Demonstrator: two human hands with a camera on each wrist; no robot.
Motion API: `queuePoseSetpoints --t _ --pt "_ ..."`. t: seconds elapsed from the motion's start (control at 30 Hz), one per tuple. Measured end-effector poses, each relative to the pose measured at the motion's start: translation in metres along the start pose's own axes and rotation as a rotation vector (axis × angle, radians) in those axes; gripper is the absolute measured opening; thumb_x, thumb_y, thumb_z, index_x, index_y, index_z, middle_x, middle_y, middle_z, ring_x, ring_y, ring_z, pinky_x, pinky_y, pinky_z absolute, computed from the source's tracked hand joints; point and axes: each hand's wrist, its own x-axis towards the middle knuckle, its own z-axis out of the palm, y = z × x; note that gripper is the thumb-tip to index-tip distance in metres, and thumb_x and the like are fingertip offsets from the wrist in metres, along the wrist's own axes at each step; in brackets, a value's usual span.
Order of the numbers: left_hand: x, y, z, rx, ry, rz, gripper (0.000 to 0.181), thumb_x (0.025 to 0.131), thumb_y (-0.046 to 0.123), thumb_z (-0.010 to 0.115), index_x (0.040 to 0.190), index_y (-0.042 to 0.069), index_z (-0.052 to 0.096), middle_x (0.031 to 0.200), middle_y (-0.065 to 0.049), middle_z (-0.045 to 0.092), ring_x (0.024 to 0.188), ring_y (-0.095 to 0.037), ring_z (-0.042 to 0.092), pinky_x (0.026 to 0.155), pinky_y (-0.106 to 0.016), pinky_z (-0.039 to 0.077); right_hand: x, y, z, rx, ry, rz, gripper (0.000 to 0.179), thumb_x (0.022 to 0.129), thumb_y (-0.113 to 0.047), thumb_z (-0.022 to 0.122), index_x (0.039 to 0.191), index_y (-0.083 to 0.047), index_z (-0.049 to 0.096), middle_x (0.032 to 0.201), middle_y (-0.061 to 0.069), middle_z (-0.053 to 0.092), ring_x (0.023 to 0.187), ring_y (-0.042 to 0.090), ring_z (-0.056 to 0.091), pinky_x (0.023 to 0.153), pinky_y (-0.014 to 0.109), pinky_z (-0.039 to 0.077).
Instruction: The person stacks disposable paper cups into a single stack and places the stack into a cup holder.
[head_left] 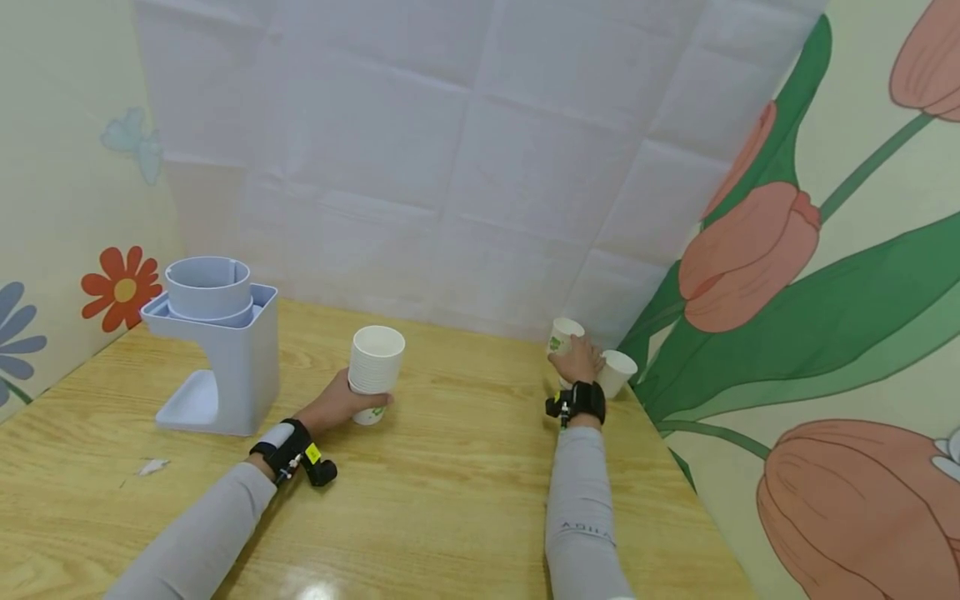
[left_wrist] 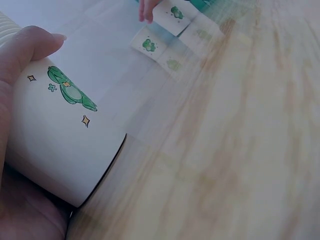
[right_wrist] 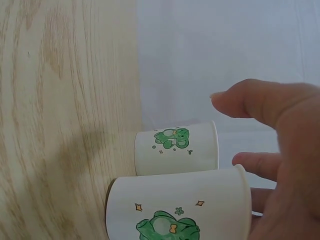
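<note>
My left hand (head_left: 336, 406) grips a stack of white paper cups (head_left: 377, 354) low on its side, left of the table's middle. In the left wrist view, a green cartoon animal marks the lowest paper cup (left_wrist: 65, 135), with the thumb across it. At the back right, my right hand (head_left: 576, 362) is beside two upright paper cups, one on the left (head_left: 562, 327) and one on the right (head_left: 617, 373). The right wrist view shows the thumb apart from the cups (right_wrist: 175, 155) and the fingers extended beyond their rims; whether they touch is unclear.
A light-blue plastic stand (head_left: 258, 367) with a round holder (head_left: 210, 287) on top is at the left of the wooden table (head_left: 450, 500). A white scrap (head_left: 153, 467) lies in front of it. White sheeting (head_left: 450, 167) hangs behind, and a flower-printed wall (head_left: 847, 350) borders the right.
</note>
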Motion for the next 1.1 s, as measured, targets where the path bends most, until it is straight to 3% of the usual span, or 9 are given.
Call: queuePoseSetpoints --t 0.17,0.2,0.47,0.7,0.93,1.1 --pt "0.001 0.001 0.0 -0.002 0.0 -0.004 0.069 0.092 0.018 0.076 0.147 0.002 0.039 0.14 -0.023 0.053 0.13 -0.039 0.051 0.11 -0.06 0.04 0.002 0.0 0.001 -0.025 -0.001 0.015 0.059 0.093 -0.031 0.065 0.141 0.0 0.049 0.138 0.03 0.046 0.133 0.053 0.035 0.111 0.07 0.015" --pt "0.001 0.001 0.0 -0.002 0.0 -0.005 0.069 0.092 0.018 0.076 0.147 0.002 0.039 0.14 -0.023 0.053 0.13 -0.039 0.051 0.11 -0.06 0.04 -0.004 -0.009 -0.003 -0.029 -0.03 0.043 0.059 0.094 -0.025 0.064 0.143 0.003 0.046 0.14 0.032 0.045 0.135 0.054 0.034 0.112 0.071 0.014" --pt "0.002 -0.002 0.0 0.004 -0.002 -0.007 0.069 0.091 0.019 0.077 0.146 0.002 0.04 0.138 -0.023 0.054 0.129 -0.038 0.052 0.109 -0.059 0.041 -0.009 -0.016 -0.011 -0.072 -0.085 0.063 0.062 0.095 -0.026 0.064 0.147 0.002 0.044 0.138 0.032 0.05 0.133 0.052 0.038 0.112 0.071 0.015" --pt "0.003 -0.003 0.0 0.005 -0.004 -0.006 0.069 0.091 0.019 0.077 0.146 0.002 0.04 0.139 -0.023 0.054 0.13 -0.04 0.051 0.109 -0.06 0.04 -0.012 -0.011 -0.012 -0.062 -0.039 0.05 0.054 0.094 -0.024 0.062 0.14 0.003 0.052 0.136 0.035 0.05 0.133 0.055 0.035 0.11 0.073 0.019" --pt "0.002 -0.001 0.0 -0.002 -0.002 -0.007 0.069 0.091 0.017 0.076 0.147 0.002 0.039 0.139 -0.023 0.053 0.13 -0.039 0.051 0.11 -0.06 0.04 -0.014 -0.012 -0.015 -0.067 -0.075 0.082 0.052 0.092 -0.023 0.063 0.136 0.003 0.053 0.138 0.032 0.05 0.138 0.053 0.032 0.114 0.077 0.004" --pt "0.001 0.0 0.0 -0.009 0.0 -0.005 0.069 0.091 0.016 0.076 0.147 0.002 0.039 0.139 -0.023 0.053 0.13 -0.04 0.051 0.11 -0.06 0.04 -0.013 -0.018 -0.016 -0.09 -0.107 0.08 0.055 0.092 -0.02 0.066 0.139 0.003 0.051 0.141 0.03 0.05 0.141 0.052 0.031 0.114 0.078 0.001"
